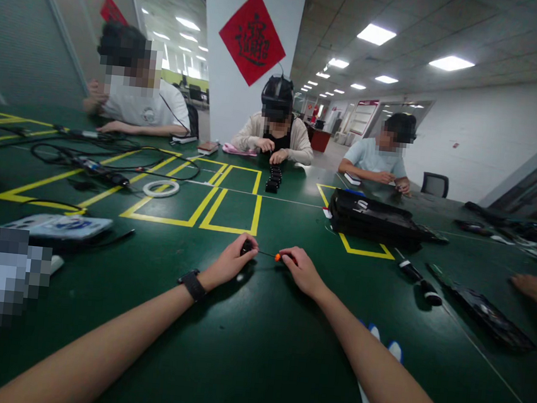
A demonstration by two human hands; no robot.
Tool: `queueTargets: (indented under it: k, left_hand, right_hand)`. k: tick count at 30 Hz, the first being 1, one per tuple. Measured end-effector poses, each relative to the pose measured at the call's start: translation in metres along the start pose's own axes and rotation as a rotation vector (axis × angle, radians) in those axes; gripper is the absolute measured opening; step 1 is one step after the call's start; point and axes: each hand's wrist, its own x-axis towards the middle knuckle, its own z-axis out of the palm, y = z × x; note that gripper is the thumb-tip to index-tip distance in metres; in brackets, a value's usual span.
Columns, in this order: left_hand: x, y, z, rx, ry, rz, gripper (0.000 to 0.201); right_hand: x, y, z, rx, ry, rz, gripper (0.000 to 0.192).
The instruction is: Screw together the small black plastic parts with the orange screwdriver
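Thin tool lies crosswise between two hands, tip to the left

We see the thin tool just above the table, between the two hands. Its long axis runs nearly level from right to left, and the shaft points at the left grip. The right grip is closed, with fingertips pinched around the handle behind the orange part. The left grip is also closed, and it holds a small black part

The rear of the handle is hidden under the right fingers, and we cannot tell whether the tip touches the black part. A white and blue item is partly covered by the right forearm

Between the forearms, green surface spreads toward us. Beyond the hands lies a yellow taped rectangle; farther to the right, a black case bounds the room
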Motion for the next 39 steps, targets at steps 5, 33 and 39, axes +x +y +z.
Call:
queueTargets:
  k: [5,33,39]
  left_hand:
    - [0.0002,0.0003,0.0002,0.006,0.010,-0.011,0.016]
    - [0.0002,0.0006,-0.0001,-0.002,0.002,-0.026,0.016]
    - [0.0002,0.0010,-0.0005,0.006,0.007,-0.021,0.017]
  right_hand:
    - [-0.0001,0.0004,0.0013,-0.027,-0.003,-0.025,0.017]
    - [0.0010,0.0027,0.0011,-0.040,-0.008,-0.031,0.021]
    - [-0.0023,0.0015,0.0009,-0.018,0.027,-0.004,0.017]
